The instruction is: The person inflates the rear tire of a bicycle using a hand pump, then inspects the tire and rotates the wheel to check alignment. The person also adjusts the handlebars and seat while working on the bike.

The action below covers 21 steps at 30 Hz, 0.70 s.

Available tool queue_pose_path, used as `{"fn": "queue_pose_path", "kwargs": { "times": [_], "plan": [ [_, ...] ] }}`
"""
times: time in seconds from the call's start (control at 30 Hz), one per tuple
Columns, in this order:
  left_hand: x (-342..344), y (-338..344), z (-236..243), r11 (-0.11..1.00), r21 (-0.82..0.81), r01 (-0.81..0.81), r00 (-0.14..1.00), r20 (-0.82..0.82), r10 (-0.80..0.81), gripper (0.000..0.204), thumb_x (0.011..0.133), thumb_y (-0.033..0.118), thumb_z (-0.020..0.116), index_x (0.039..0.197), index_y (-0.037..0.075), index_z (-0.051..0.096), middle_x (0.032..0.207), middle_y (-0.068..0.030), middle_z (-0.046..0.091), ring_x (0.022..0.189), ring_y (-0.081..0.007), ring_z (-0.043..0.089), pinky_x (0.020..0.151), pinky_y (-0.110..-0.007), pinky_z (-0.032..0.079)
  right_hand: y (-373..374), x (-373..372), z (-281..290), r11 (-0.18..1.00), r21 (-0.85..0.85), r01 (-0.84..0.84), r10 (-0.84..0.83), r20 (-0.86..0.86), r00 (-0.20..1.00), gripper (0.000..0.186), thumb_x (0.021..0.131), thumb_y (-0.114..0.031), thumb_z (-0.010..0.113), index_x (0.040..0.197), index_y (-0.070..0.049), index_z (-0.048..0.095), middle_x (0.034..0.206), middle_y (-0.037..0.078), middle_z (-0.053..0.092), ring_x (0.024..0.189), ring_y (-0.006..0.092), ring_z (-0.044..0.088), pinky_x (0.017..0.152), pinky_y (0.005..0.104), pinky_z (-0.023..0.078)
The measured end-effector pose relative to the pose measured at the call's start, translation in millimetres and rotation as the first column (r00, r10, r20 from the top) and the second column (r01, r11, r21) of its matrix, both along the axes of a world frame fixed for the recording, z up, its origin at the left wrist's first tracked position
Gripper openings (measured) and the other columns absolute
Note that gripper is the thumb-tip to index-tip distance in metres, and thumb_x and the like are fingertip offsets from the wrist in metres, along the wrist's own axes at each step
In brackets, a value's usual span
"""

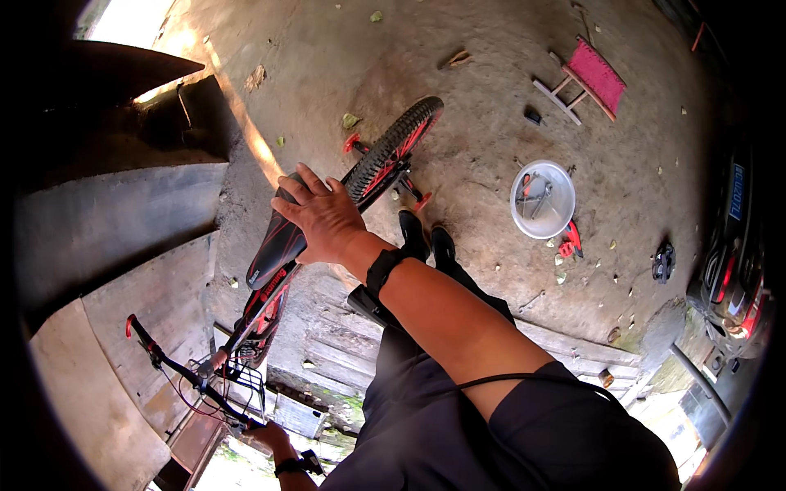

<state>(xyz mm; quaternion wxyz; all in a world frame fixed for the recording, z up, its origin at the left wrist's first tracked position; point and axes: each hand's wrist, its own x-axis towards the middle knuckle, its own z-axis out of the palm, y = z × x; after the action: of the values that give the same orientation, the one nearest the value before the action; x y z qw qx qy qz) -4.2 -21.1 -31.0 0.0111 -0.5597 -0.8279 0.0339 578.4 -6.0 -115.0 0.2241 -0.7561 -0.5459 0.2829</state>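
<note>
A black bicycle with red accents stands at my left, its knobby rear tyre farther away and its handlebar near the lower left. My right hand lies across the rear of the black saddle, its fingers spread over the top and its thumb along the near side. Down at the lower left, my left hand is closed around the handlebar grip. Red pedals or pegs stick out beside the rear wheel. My right forearm crosses the middle of the picture and hides part of the ground.
A clear plastic tub with several tools stands on the dirt floor, a red-and-black tool beside it. Beyond lies a small stool with a pink seat. A dark vehicle is at the right edge. Boards and panels line the left.
</note>
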Motion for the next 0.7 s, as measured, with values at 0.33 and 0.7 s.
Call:
{"fn": "queue_pose_path", "kwargs": {
  "times": [0.33,0.7],
  "plan": [
    [22,16,5,1.0,0.019,-0.023,0.999,-0.023,0.024,0.055,0.08,-0.007,0.057,0.13,-0.004,0.035,0.12,-0.0306,0.058,0.109,-0.0492,0.064,0.097,-0.056,0.051,4,17,-2,0.999,0.018,0.038,-0.038,0.047,0.998,0.101,0.065,-0.052,0.089,0.152,-0.026,0.045,0.165,0.002,0.028,0.157,0.0307,0.014,0.119,0.0546,0.029],
    [-36,7,-12,0.997,0.072,0.024,0.998,-0.067,-0.019,0.056,0.077,-0.008,0.054,0.131,-0.007,0.038,0.121,-0.0312,0.059,0.112,-0.0472,0.062,0.102,-0.055,0.049,4,-2,-5,0.998,0.058,0.002,-0.002,0.013,1.0,0.101,0.063,-0.051,0.09,0.15,-0.024,0.046,0.162,0.004,0.031,0.156,0.0334,0.015,0.117,0.0546,0.031]
  ]
}}
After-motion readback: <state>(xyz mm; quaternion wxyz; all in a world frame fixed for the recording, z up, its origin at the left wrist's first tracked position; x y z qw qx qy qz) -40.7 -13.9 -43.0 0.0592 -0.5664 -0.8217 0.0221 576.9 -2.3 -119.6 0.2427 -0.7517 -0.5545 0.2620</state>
